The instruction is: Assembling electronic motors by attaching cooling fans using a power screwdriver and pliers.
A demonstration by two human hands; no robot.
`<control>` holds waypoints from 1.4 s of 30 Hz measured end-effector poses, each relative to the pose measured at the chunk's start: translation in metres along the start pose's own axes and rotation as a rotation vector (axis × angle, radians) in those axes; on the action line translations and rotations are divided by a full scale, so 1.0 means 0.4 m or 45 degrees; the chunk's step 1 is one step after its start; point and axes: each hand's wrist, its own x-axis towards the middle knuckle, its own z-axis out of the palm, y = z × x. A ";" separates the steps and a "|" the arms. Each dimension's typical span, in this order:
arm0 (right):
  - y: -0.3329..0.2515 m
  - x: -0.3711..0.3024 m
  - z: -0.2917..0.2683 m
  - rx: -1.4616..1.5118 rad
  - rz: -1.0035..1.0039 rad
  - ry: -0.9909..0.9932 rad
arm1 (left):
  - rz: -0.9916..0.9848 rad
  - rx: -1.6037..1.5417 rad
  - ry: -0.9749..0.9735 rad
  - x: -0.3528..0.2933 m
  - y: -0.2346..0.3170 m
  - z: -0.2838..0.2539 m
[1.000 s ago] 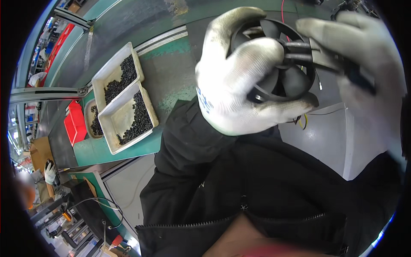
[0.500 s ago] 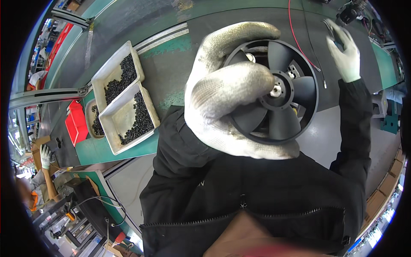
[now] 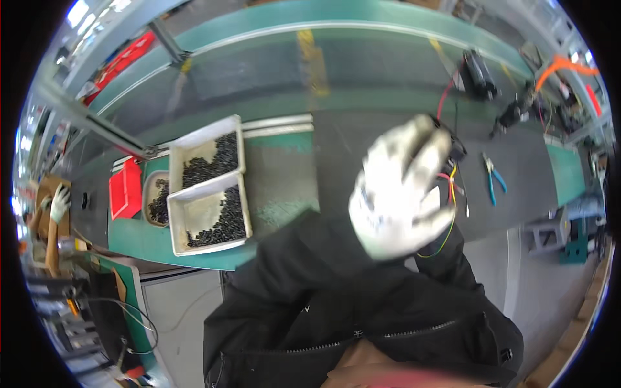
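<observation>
My left hand (image 3: 401, 194), in a white glove with greyed fingers, is raised in front of my chest with its back toward me. It is blurred; its fingers and thumb curve around something they hide. Just past the fingertips a dark part (image 3: 457, 150) shows, with yellow and red wires (image 3: 453, 178) beside it. Whether this belongs to the black fan cannot be made out. My right sleeve (image 3: 446, 262) runs up behind the left hand, which hides my right hand.
Two white bins (image 3: 174, 216) of small black parts stand at left, beside a small tray (image 3: 149, 200) and a red bin (image 3: 126, 191). Blue-handled pliers (image 3: 495, 181) and a black cylinder (image 3: 480, 74) lie at right. A co-worker's gloved hand (image 3: 60, 204) shows far left.
The black fan in my left hand has gone from sight, and that hand has turned its back toward me. My right arm has swung inward behind it. Pliers now lie on the table.
</observation>
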 end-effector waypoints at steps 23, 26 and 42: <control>0.049 0.352 -0.138 -1.748 -0.181 -0.040 | -0.544 0.393 -0.347 -0.349 0.025 -0.324; 0.014 0.130 -0.018 -1.670 -0.035 -0.386 | -0.477 0.484 -0.626 -0.286 -0.066 -0.220; 0.091 0.055 -0.070 -1.833 0.078 0.052 | -0.344 0.347 -0.700 -0.236 -0.277 0.009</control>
